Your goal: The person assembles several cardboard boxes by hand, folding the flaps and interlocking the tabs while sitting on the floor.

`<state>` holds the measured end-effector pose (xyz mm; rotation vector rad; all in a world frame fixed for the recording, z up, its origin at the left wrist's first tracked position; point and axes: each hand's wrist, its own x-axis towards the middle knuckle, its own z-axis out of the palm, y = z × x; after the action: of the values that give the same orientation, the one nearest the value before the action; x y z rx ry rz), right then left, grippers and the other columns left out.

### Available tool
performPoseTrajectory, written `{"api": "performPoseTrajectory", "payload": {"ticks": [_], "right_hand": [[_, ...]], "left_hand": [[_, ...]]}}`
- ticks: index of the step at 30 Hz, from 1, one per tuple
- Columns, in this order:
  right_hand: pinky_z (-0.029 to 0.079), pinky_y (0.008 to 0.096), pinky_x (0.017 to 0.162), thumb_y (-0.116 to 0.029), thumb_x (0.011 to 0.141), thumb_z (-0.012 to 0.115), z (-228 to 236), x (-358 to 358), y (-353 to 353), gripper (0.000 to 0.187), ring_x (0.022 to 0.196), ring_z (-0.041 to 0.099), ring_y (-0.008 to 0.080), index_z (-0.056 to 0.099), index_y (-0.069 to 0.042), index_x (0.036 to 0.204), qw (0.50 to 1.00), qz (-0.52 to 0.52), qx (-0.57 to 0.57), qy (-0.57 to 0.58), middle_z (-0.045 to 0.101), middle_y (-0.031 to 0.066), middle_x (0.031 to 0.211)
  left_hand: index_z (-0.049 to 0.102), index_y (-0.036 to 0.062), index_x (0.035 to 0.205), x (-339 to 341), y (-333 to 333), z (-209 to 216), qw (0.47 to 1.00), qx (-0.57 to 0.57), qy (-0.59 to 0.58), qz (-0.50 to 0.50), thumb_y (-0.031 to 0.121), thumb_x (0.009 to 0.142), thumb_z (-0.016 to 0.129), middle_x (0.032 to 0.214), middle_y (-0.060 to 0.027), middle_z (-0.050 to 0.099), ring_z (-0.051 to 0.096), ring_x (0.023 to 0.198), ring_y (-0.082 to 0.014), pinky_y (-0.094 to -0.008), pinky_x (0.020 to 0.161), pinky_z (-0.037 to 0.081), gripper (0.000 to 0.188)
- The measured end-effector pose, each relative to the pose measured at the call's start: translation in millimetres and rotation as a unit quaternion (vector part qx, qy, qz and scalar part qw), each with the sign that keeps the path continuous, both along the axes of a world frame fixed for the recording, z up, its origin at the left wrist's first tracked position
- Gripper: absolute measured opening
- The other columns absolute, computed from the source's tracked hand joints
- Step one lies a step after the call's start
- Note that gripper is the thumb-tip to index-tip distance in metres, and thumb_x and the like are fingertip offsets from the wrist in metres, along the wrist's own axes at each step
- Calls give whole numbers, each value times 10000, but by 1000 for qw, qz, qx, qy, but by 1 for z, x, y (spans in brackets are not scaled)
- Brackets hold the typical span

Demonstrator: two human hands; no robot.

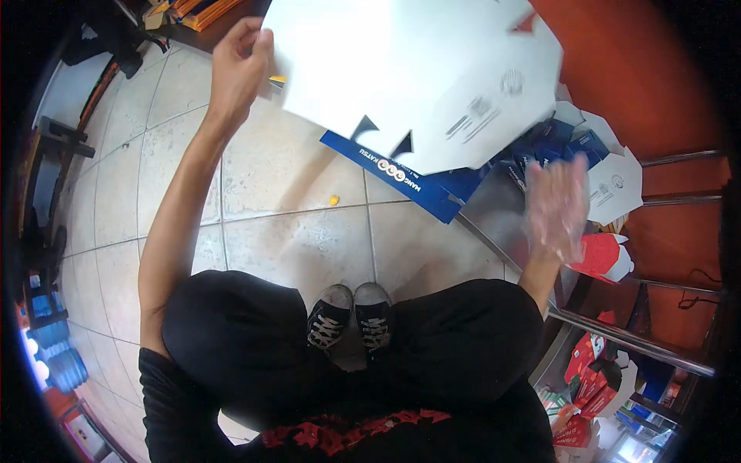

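My left hand [238, 65] is raised at the top left and pinches the edge of a large flat white cardboard box blank [417, 77], holding it up in front of me. My right hand [557, 204], in a thin clear plastic glove and blurred by motion, hovers with fingers spread over a stack of blue and white flat box blanks [540, 154] on a metal surface at the right. It holds nothing. I sit with knees apart, my dark sneakers [351, 324] on the tiled floor.
A blue flat carton [409, 181] sticks out under the white blank. Red and white cartons [606, 258] lie at the right, more red packs [590, 370] on a lower shelf. A metal counter edge [617, 332] runs diagonally. A small yellow scrap [333, 200] lies on the beige tiles.
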<state>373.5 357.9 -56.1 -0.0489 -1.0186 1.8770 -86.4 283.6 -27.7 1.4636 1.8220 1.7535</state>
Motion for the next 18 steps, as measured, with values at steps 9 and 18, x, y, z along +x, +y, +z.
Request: {"api": "performPoseTrajectory", "payload": {"ticks": [9,18], "right_hand": [[512,386,956,-244,960,696,-80,-51,6,527,1182,586,227,470,-44,1392,926,-137,-218,-277,606,98,1272],[554,358,908,-211,946,720,-37,-75,-17,495,1042,674,221,538,-1,1357,930,-122,-202,-281,666,105,1188]], "left_hand": [[539,39,1278,-2,-34,-87,910,-266,-238,-209,72,993,516,935,-34,611,549,742,-72,-244,642,457,288],[347,-100,1407,-1,-48,-37,846,-324,-353,-235,193,897,749,1250,-264,591,701,1067,-273,-318,850,635,712]]}}
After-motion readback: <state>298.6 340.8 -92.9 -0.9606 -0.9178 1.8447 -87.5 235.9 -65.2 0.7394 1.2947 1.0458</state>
